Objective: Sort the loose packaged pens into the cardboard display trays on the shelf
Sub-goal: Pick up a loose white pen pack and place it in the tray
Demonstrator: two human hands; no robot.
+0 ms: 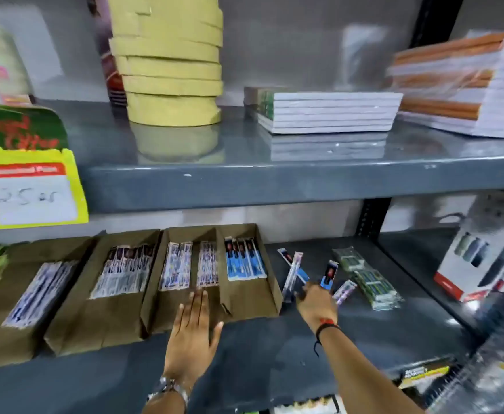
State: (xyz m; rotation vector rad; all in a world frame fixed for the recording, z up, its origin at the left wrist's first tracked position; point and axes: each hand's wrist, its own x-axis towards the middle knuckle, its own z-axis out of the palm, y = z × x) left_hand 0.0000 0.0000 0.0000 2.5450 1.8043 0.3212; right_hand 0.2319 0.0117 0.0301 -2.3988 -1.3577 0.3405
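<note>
1. Far left, lower shelf [244, 348]: first tray [20, 318], brown cardboard, holds a slanted row of white-and-blue pen packs. Beside it, second tray [107, 294] with dark-printed packs lying flat.
2. Third tray [182, 303]: two small stacks of pale printed packs toward its back. Left hand [192, 333] rests flat on this tray's front floor, fingers straight and together, thumb out, holding nothing. Likely steadying the tray.
3. Fourth tray [250, 297]: blue packs [244, 262] side by side at the back; front part bare.
4. Just right of the fourth tray, loose packs [297, 271] lie scattered on the shelf. Right hand [315, 303] is down among them, fingers curled around a few; a blue pack [328, 274] stands up out of the grip. How many it holds, cannot tell — blurred.
5. Further right: a green bundle [364, 279] of packs, touching the scatter.
6. Handling, judged: packs look light, thin, narrow; film sleeves probably slick and somewhat bendy, so several held together may fan or slip. Pinch across the width near the middle, or gather flat between thumb and fingers, rather than by one end.
7. Blue loose packs appear to match the fourth tray.
</note>
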